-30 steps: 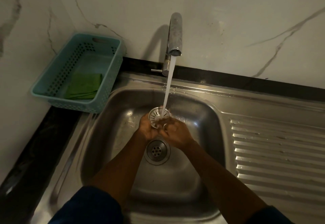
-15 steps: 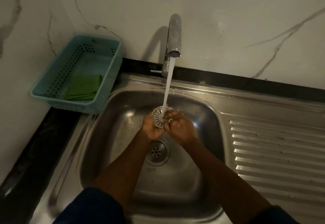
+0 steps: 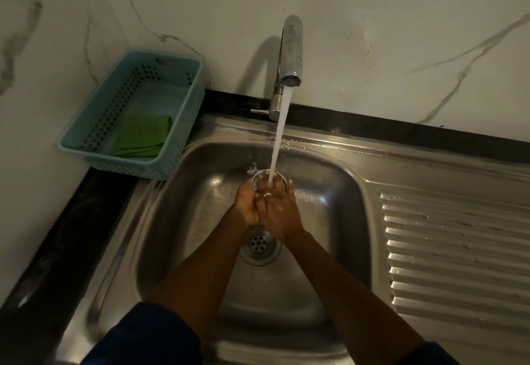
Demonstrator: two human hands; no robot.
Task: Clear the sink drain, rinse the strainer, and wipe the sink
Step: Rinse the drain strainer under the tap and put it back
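Water runs from the steel tap (image 3: 291,49) into the steel sink (image 3: 183,221). Under the stream, both hands hold a small round metal strainer (image 3: 262,178) above the basin. My left hand (image 3: 246,207) grips its left side. My right hand (image 3: 279,209), a ring on one finger, holds its right side with fingers reaching over the rim. Most of the strainer is hidden by my fingers. Just below my hands the open drain (image 3: 259,244) shows its holes.
A light blue perforated basket (image 3: 183,123) stands on the dark counter at the sink's back left corner, with a folded green cloth (image 3: 143,136) inside. A ribbed draining board (image 3: 459,255) lies to the right. A marble wall rises behind.
The strainer has turned from tilted, showing its slotted face, to mouth up under the stream. My right hand's fingers have slid further over it; both hands shifted slightly.
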